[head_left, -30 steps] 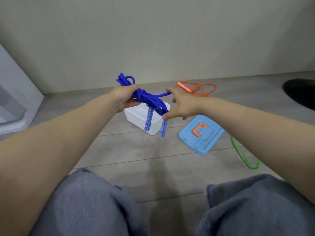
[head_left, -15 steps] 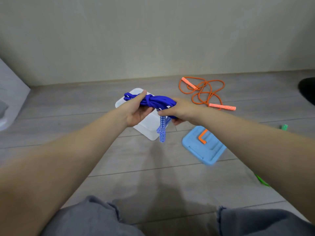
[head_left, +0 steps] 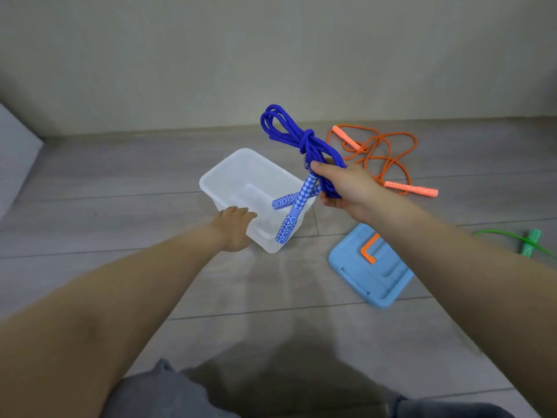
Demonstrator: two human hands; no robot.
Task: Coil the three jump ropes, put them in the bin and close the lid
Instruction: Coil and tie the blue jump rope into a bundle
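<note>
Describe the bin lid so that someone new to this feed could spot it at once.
Start at the translucent white plastic bin in the middle of the grey wood-look floor. To its right and nearer the camera, partly under the right forearm, lies the flat light-blue rectangular plastic lid. It is the only blue slab, with an orange angled handle on top.

Knotted blue cord jump rope (head_left: 304, 140) with diamond-patterned handles, held up at centre frame above clear plastic bin (head_left: 241, 173), open. Loose orange jump rope (head_left: 388, 155) sprawled upper right. Light-blue plastic lid (head_left: 358, 273) flat at right; green jump rope (head_left: 527, 241) at right edge.
</note>
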